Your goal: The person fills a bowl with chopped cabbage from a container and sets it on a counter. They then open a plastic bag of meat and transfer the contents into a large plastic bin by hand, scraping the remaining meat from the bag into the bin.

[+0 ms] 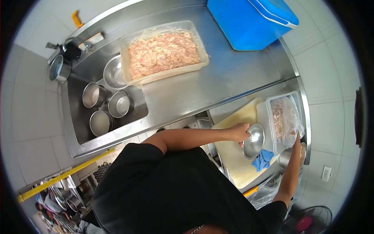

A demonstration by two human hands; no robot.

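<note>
My left hand (239, 132) is closed on the rim of a shiny metal bowl (254, 141), held tilted over the cutting board (233, 154). Just right of the bowl stands a clear plastic container (274, 134) with ground meat (277, 117) in it. A clear plastic bag (290, 113) covers the right part of that meat. At the container's near right corner, my right hand (297, 141) grips the bunched bag, its fingers partly hidden by the plastic. A blue cloth (263, 160) lies below the bowl, beside the container.
A large tub (134, 82) of ground meat sits on the steel counter (179, 91) beside the sink (78, 128), which holds several metal pots (94, 95). A blue cooler (249, 27) stands at the back. Near my right forearm are a metal pot (285, 158) and a fan (311, 220).
</note>
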